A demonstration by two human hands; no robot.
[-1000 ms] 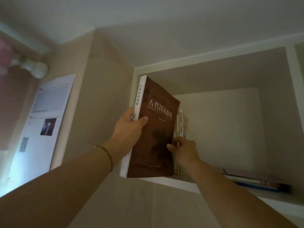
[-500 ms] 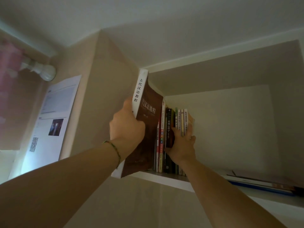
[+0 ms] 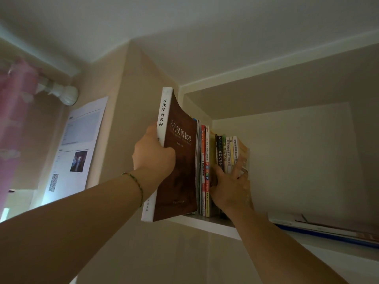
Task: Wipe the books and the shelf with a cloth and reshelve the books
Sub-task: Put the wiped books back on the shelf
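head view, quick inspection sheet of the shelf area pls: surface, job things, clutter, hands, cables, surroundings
surface: white shelf, high up in an open cubby, bare on its right part
job's things: brown book with white spine, tilted at the left end, bottom sticking out past the shelf edge; row of upright books beside it; no cloth seen
clutter: flat stack of books lying at the right
hands: left hand grips the brown book at its spine; right hand presses the upright row with spread fingers
cables: nothing seen
surroundings: paper notice on the wall, pink curtain on a white rod at far left
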